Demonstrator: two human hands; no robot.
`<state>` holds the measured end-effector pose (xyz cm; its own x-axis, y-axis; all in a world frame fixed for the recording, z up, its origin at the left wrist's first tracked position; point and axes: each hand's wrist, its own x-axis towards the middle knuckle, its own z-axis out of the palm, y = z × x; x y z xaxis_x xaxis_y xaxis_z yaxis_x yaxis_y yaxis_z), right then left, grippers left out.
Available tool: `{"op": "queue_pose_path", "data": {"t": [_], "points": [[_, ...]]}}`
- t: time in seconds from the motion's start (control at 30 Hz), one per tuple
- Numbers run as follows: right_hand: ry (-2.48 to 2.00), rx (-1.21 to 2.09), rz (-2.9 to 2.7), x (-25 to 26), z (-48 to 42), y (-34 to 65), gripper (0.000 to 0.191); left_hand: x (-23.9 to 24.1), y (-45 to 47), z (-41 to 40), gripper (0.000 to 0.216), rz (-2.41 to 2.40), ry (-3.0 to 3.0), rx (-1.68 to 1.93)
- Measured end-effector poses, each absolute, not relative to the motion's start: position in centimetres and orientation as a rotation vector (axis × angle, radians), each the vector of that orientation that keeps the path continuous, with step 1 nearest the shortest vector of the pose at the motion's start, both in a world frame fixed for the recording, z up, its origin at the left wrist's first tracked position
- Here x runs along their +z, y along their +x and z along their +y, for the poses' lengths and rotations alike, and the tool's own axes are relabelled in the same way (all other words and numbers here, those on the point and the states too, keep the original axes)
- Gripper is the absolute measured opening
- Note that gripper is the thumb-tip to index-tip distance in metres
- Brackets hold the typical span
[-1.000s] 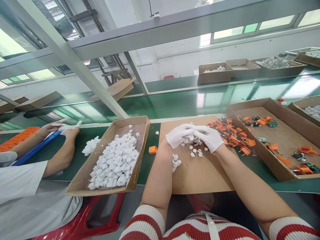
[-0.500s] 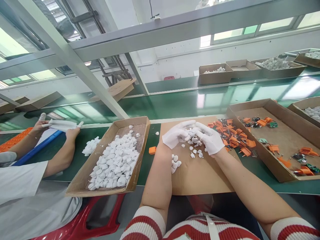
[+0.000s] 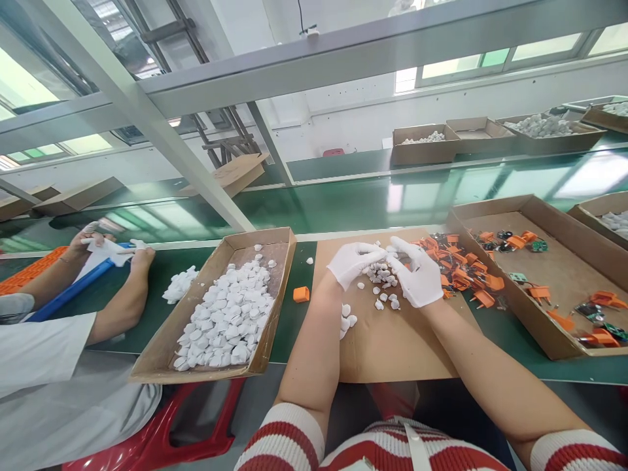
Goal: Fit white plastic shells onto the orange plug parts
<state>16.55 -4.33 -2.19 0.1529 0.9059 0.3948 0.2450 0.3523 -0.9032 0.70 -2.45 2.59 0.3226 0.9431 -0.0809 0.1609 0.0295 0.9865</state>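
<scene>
Both my hands wear white gloves and meet over a scatter of small white plastic parts (image 3: 381, 280) on a brown cardboard sheet (image 3: 392, 347). My left hand (image 3: 349, 263) is at the left of the scatter, with curled fingers and its thumb pointing inward; what it holds is hidden. My right hand (image 3: 418, 280) lies on the right side of the scatter, its fingers stretched out over the parts. A few more white parts (image 3: 346, 320) lie by my left wrist. A heap of orange plug parts (image 3: 458, 271) lies just beyond my right hand.
A cardboard tray (image 3: 161, 353) full of white parts stands to the left, with a lone orange cap (image 3: 301, 294) beside it. A box (image 3: 544, 340) with orange and green parts stands on the right. A co-worker's hands (image 3: 110, 252) work at far left. The green conveyor belt (image 3: 343, 203) runs behind.
My hands have drawn slightly apart and my right fingers have spread over the white parts. The co-worker's hands have shifted with a white item.
</scene>
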Motion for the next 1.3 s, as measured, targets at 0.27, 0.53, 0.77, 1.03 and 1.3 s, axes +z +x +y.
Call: {"op": "queue_pose_path", "data": {"t": [0.27,0.53,0.77,1.03,1.3], "points": [[-1.173,0.523,-1.402,-2.8,-4.2,16.6,0.033,1.8,1.6,-2.3,0.047,1.217,1.293,0.912],[-1.196,0.551,-1.413,-2.6,-4.2,16.8,0.036,1.4,1.3,-1.5,0.045,1.324,1.254,1.051],[-1.255,0.839,-1.716,-2.5,-3.5,17.6,0.041,0.8,-0.8,-0.2,0.046,1.371,1.149,1.137],[-1.27,0.969,-1.573,-2.2,-3.3,16.8,0.05,0.9,-0.2,-1.0,0.044,1.256,1.281,0.891],[-1.404,0.758,-1.661,-1.2,-3.9,16.8,0.022,1.8,1.0,-1.8,0.039,1.168,1.38,0.843]]}}
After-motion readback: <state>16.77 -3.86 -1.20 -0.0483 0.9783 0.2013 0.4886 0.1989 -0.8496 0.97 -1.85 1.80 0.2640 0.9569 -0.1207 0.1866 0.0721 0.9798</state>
